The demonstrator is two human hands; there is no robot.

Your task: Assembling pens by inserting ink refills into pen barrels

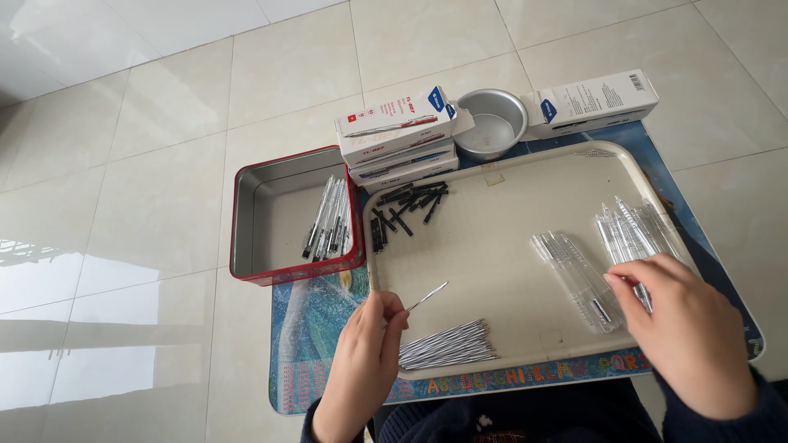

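On the beige tray [525, 176], pen assembly looks barely begun, I judge.
Nearest me, my left hand [361, 361] pinches one thin refill [428, 296] above the refill pile [447, 344]; my right hand [685, 324] curls its fingers onto the clear barrels [632, 234]. Farther off, black caps [406, 205] lie loose, and only a few finished pens [328, 217] sit in the red tin [246, 213].
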